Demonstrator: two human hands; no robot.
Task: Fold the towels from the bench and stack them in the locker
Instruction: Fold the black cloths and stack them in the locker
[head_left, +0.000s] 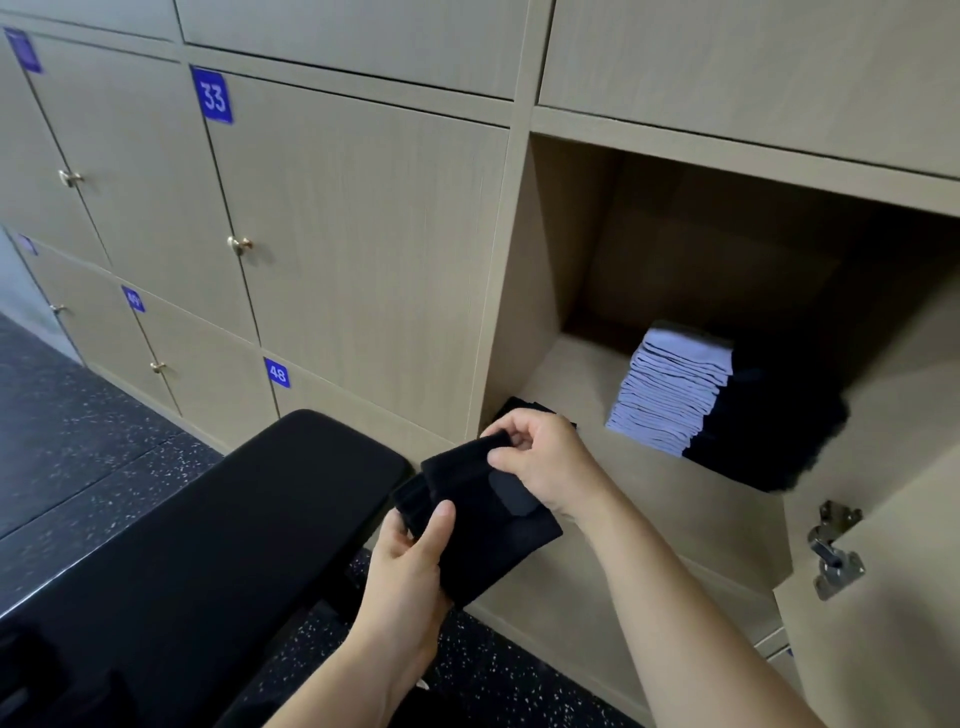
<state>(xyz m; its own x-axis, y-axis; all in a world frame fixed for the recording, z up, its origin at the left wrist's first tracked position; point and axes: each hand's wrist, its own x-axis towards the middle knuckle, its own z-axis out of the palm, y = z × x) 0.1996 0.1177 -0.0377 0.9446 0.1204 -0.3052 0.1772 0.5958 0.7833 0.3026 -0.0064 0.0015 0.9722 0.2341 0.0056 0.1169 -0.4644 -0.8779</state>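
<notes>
The fingers (511, 431) of the right hand (545, 462) curl down and pinch the top edge of a black towel (483, 525). The left hand (410, 566) holds its near-left corner, thumb on top, the other fingers hidden beneath the cloth. Between the two hands the towel hangs in the air, partly folded, just off the right end of the bench (208, 519) and before the front edge of the open locker (540, 249). How many layers it has is hard to make out — black on black. Behind the right hand a second dark piece (519, 404) lies at the locker floor's front-left corner, mostly hidden. Further in stands a stack (675, 395) of folded towels — lavender on its left, its right side lost in shadow. The door (883, 519) at right is cut off by the frame.
</notes>
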